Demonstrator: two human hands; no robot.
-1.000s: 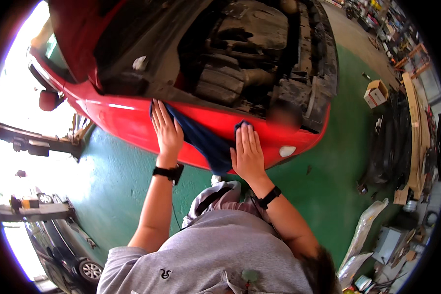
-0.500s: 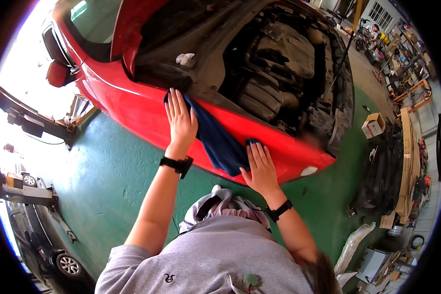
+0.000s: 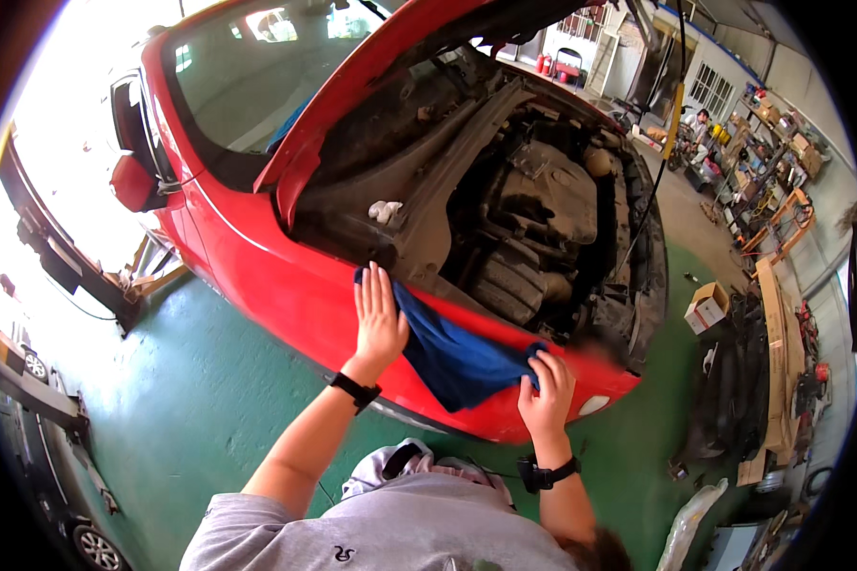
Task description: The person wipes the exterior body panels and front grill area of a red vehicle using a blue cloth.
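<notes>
Spreading of blue cloth over red fender seems about half done. Left hand flat, fingers straight and open, pressing the soft cloth's upper end just under the fingertips. Right hand with fingers curled, pinching the bunched lower corner. Between both hands, wrinkled hanging fabric, not yet smoothed on glossy curved metal.

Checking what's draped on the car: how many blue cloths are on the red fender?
1: a blue cloth lies over the fender, left hand flat on one end, right hand gripping the other. More could be hidden.
</notes>
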